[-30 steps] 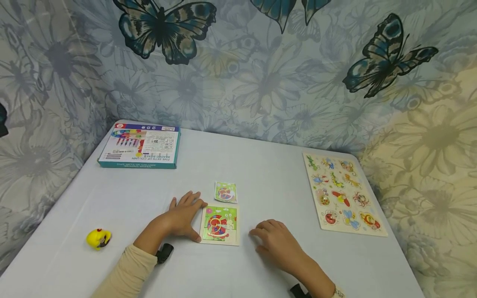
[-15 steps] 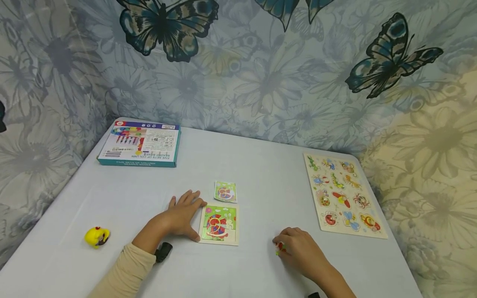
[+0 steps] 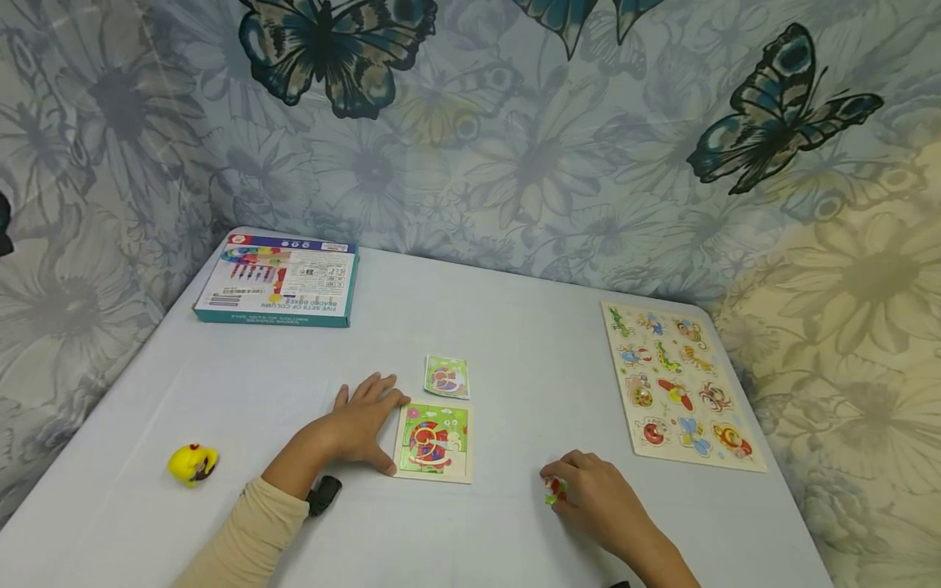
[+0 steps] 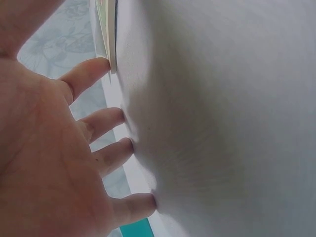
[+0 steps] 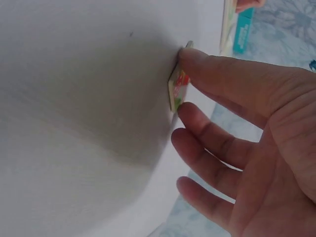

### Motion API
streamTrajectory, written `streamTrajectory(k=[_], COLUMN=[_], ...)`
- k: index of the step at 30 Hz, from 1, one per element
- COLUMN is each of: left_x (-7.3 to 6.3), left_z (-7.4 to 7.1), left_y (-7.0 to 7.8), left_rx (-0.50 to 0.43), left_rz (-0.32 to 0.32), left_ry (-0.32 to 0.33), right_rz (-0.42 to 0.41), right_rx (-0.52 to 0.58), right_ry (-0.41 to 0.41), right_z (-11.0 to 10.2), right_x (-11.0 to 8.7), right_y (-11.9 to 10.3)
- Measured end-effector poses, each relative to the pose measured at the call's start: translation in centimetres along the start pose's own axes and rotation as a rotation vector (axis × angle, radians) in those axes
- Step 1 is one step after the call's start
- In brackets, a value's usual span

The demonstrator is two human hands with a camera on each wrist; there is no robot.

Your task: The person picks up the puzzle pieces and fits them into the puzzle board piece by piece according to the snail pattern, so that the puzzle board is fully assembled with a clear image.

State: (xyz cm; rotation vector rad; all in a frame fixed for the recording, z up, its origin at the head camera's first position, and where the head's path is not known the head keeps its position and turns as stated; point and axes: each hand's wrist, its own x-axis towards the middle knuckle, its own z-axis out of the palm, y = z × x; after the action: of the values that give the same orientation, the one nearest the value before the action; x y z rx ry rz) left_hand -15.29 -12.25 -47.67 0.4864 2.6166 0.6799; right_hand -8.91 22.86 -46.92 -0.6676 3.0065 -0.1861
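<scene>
A small square jigsaw puzzle in a wooden tray (image 3: pixel 470 457) lies at the middle front of the table, with a red and green snail picture. My left hand (image 3: pixel 353 433) rests on the table at its left side, fingers spread, thumb and index fingertip at the tray's edge. In the left wrist view, that index fingertip (image 4: pixel 101 65) meets the tray's side. Off to the right, my right hand (image 3: pixel 599 498) pinches a puzzle piece (image 5: pixel 178 86), red and green with a pale edge, close to the tabletop. Its other fingers are loosely bent; part of the piece is hidden by the thumb.
Just behind the tray lies a small picture card (image 3: pixel 446 378) with a similar snail. A wooden animal peg board (image 3: pixel 623 408) is at the right edge. At the back left sits a flat teal box (image 3: pixel 275 282), and a yellow toy (image 3: pixel 193 464) stands front left.
My right hand has moved right and toward the front, away from the tray, and now pinches a puzzle piece. The left hand has stayed at the tray.
</scene>
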Motion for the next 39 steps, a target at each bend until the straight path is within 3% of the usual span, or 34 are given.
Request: streamTrajectory(k=[5,18,39], left_x=[0.0,0.2,0.1], left_z=[0.0,0.2,0.3], left_y=[0.0,-0.2,-0.1], left_rx=[0.004,0.003,0.014], left_rz=[0.002,-0.003,-0.003], left_ry=[-0.004,0.000,0.006], right_rz=[-0.059,-0.279,-0.293], right_rx=[-0.015,-0.022,-0.017], right_ry=[0.033,0.029,0.066], right_z=[-0.3,0.2,1.8], right_x=[0.7,6.0,7.4], right_y=[-1.0,-7.1,-8.0])
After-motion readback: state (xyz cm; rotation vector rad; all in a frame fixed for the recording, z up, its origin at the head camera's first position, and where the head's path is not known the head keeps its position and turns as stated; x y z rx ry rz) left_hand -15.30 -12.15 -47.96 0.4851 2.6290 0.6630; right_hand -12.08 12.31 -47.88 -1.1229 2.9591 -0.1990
